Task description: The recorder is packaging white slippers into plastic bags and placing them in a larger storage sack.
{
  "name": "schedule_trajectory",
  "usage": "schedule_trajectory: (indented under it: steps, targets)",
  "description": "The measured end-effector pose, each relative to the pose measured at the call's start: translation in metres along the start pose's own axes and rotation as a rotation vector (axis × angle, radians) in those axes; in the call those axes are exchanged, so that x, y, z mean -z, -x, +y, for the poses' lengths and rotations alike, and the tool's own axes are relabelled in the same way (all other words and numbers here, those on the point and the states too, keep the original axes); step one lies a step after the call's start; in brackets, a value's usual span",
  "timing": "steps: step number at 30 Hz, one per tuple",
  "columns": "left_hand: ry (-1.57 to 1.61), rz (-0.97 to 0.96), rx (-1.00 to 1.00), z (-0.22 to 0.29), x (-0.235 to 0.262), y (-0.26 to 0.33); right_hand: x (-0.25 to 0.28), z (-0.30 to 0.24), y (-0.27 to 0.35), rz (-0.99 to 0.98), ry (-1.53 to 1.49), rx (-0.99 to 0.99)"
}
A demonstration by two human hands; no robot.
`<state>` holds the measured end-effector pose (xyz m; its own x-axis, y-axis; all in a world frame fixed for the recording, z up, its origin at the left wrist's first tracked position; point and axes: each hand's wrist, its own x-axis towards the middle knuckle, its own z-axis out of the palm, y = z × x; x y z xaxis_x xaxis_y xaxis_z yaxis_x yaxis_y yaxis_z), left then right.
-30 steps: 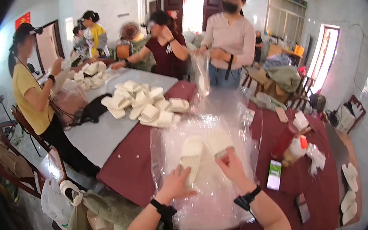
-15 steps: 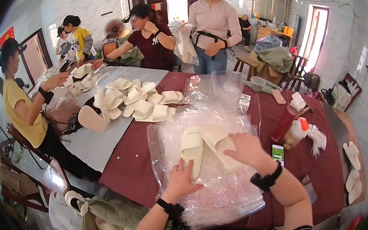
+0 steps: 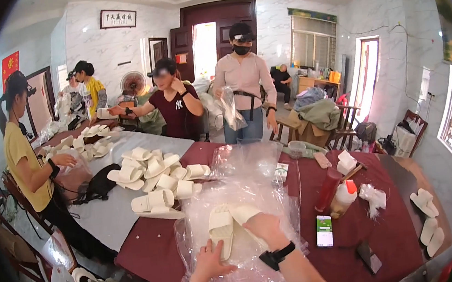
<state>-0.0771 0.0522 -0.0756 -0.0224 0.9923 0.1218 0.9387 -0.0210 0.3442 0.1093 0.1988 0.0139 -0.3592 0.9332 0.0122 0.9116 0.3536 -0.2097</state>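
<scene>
A pair of cream slippers [image 3: 229,224] lies on a stack of clear plastic bags [image 3: 238,206] on the dark red tablecloth [image 3: 143,248]. My right hand [image 3: 268,228] rests flat on the right slipper, fingers spread. My left hand [image 3: 210,261] presses on the plastic just below the left slipper, touching its heel end. Both wrists wear black bands. Neither hand grips anything.
A heap of cream slippers [image 3: 155,176] covers the grey table at the left. A red bottle [image 3: 327,190], a white squeeze bottle [image 3: 344,197] and a phone [image 3: 323,231] stand right of the bags. Several people work around the tables; two more slippers [image 3: 427,219] lie far right.
The view has tilted up and closer. My right hand slid down onto the right slipper; my left hand stays below the left slipper. The slippers lie on the plastic as before.
</scene>
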Motion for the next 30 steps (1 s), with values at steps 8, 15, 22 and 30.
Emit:
schedule_trajectory:
  steps: [8, 15, 22, 30]
  targets:
    - [-0.018, 0.033, 0.016, 0.006, -0.002, -0.003, -0.067, -0.020, -0.002, 0.275, 0.050, 0.112]
    - [0.062, 0.114, 0.000, 0.008, -0.004, 0.003, -0.085, -0.014, -0.011, 0.298, -0.165, 0.127]
    - [0.414, 0.106, 0.025, -0.002, -0.006, 0.012, -0.080, -0.010, -0.014, 0.394, -0.228, 0.136]
    - [-0.046, -0.093, -0.208, -0.005, 0.011, 0.002, -0.024, 0.049, -0.001, 0.738, -0.652, -0.041]
